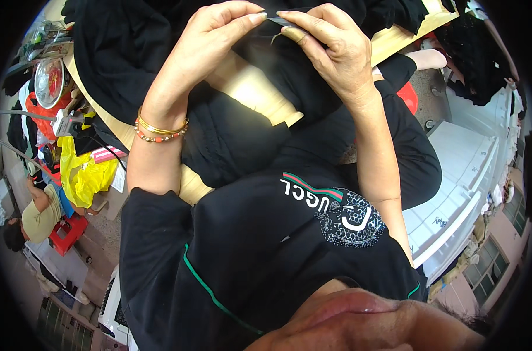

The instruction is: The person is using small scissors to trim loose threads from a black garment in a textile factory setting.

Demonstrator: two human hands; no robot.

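Observation:
My left hand (222, 26), with a gold bangle and a beaded bracelet (160, 137) on its wrist, is raised over black cloth. Its thumb and forefinger are pinched together; what lies between them is too small to make out. Facing it, my right hand (339, 50) grips a thin, flat grey piece (280, 21) between thumb and fingers. The piece's left end comes close to my left fingertips. A tan wrap (295, 35) covers part of a digit on my right hand, with a short pale strand beside it. Black fabric (122, 52) lies heaped beneath and around both hands.
Pale wooden table surface (251, 88) shows between the cloth. On the left are a yellow plastic bag (81, 175), a red stool (69, 234) and another person (40, 213). White panels or sheeting (456, 158) stand at the right, near another red object (407, 98).

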